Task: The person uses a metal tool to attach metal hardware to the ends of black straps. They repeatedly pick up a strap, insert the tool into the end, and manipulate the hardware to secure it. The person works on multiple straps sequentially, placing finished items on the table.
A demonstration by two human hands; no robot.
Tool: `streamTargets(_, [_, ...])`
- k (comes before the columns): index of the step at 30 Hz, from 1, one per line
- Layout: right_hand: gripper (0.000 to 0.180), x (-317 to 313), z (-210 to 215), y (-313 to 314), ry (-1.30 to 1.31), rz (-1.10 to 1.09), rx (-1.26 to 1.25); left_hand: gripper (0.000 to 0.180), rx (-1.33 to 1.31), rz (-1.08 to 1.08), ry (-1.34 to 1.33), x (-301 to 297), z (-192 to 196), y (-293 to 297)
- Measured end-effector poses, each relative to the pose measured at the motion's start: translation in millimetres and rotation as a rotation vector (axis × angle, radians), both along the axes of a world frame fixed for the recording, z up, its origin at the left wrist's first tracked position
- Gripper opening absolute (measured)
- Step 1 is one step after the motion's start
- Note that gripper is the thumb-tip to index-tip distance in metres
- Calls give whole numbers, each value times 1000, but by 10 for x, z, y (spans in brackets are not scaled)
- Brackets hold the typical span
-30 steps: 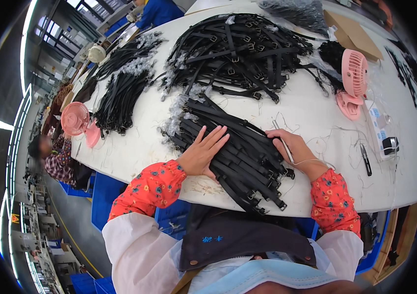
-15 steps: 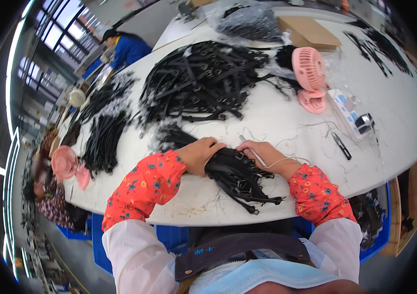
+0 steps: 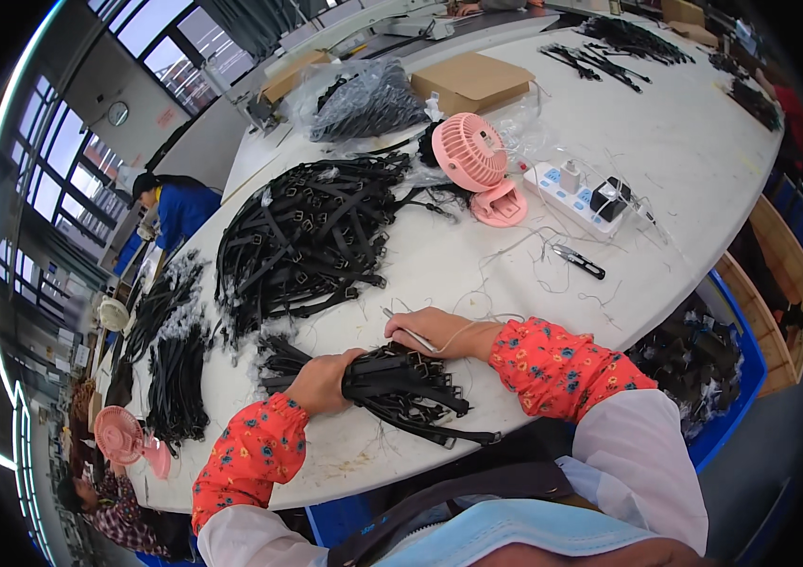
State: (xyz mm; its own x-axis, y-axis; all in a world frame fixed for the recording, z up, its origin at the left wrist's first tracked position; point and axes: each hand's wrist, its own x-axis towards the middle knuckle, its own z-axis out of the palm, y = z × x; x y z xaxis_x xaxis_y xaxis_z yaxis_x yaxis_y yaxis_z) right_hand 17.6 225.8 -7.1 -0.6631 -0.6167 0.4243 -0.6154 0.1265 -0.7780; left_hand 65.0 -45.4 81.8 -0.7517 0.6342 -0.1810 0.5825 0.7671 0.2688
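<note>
Left hand [image 3: 324, 383] gripping a bundle of black straps [image 3: 406, 386], right hand [image 3: 444, 331] holding a slim pen-like tool [image 3: 409, 329].
In the head view, the bundle is lying on the white table [image 3: 505, 293] near its front edge, buckled ends pointing rightward; the right fingers are curling around the tool just beside it, while a larger strap heap [image 3: 302, 231] is sitting beyond.

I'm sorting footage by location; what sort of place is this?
Probably a factory workshop: a large white worktable bears a heap of black buckled straps, and another person in blue clothing is beyond it.
</note>
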Motion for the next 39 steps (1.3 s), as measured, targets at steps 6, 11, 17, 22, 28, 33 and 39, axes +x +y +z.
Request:
streamTargets(6, [21,-3,40,25,53,-59,30,79,46,-54,106,221,-68,-4])
streamTargets(11, [20,-131,-26,92,67,-174,49,75,172,-48,253,356,-223,-88])
streamTargets(17, [17,-182,-14,127,56,-291,-68,62,131,28,228,412,-280,-140])
streamTargets(22, [15,-259,-39,173,66,-305,-69,59,34,23,283,503,-249,-93])
streamTargets(28, [15,-250,-30,155,92,-303,-76,66,118,74,380,701,-387,-107])
streamTargets(33, [15,-292,-56,168,96,-324,-60,67,62,91,368,795,-355,-57])
streamTargets(39, [16,-267,-39,155,80,-318,-59,61,249,40,351,757,-363,-64])
